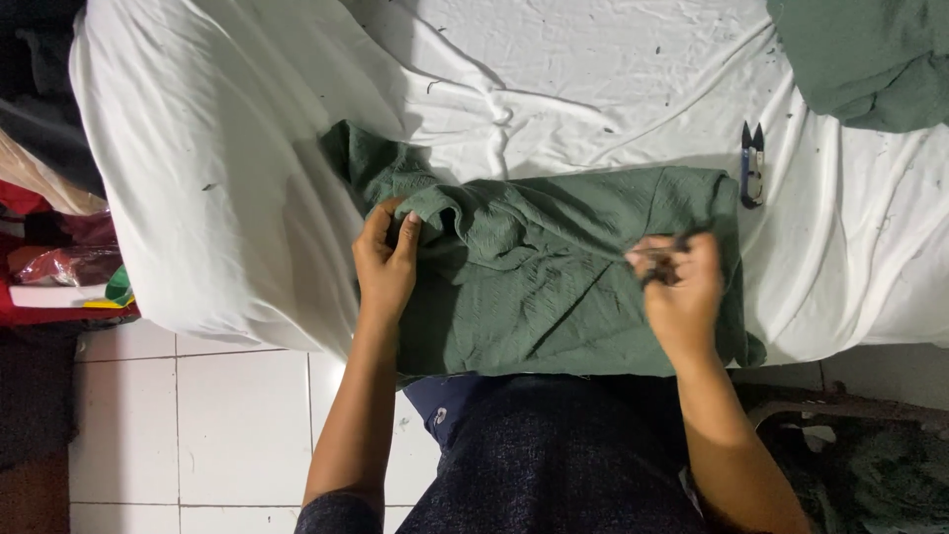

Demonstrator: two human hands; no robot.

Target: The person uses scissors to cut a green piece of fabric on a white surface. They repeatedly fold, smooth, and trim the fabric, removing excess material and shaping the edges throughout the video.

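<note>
Soft, light green garment [554, 277] on the white-sheeted tabletop [227, 158].
Left hand [386, 259] pinches its left fold; right hand [680, 287] is closed on a small dark tool (likely snips); grip edges, since it bunches.

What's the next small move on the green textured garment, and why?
Probably draw the pinched spot taut. The left hand pinches a bunched fold of the green textured garment, which wrinkles between the hands; the right hand pinches something small and dark on the cloth. The small blue-handled thread snips lie unused nearby.
</note>
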